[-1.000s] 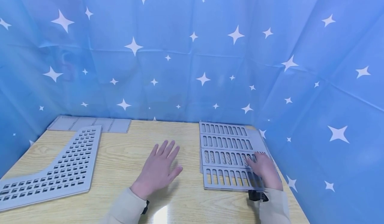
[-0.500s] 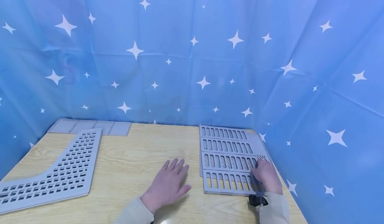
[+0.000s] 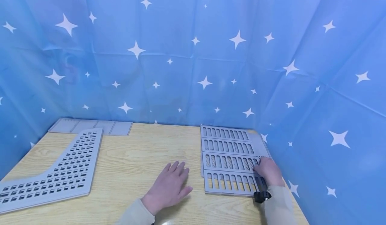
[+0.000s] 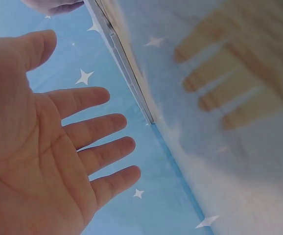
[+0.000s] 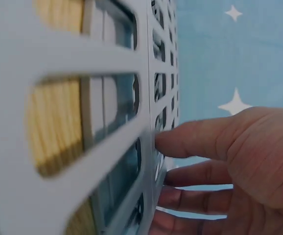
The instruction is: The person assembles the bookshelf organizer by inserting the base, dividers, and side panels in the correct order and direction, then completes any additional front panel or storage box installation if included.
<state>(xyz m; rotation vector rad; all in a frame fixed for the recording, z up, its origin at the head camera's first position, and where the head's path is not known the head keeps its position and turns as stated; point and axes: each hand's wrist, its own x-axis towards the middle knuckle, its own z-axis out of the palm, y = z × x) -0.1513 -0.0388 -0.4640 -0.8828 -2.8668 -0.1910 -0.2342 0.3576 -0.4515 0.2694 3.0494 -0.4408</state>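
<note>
Several light grey slotted panels (image 3: 232,162) lie in rows over other flat sheets at the table's right. At their right end my right hand (image 3: 270,171) is bent round, thumb and fingers pinching a slotted panel. The right wrist view shows the thumb (image 5: 195,139) against the panel's face and the fingertips partly hidden at its edge. My left hand (image 3: 169,186) hovers palm down over the bare wood, left of the panels, with straight, spread fingers. The left wrist view shows its palm (image 4: 38,161) with nothing held.
A grey L-shaped panel (image 3: 64,169) with rows of square holes lies at the left. Behind it, flat grey sheets (image 3: 82,126) rest by the blue star curtain (image 3: 169,27). The curtain bounds the wooden table (image 3: 144,151) at the back and sides.
My left hand moved right and nearer me, then stayed almost still. The fingers of my right hand drew together at the panels' right end. The panels have hardly moved.
</note>
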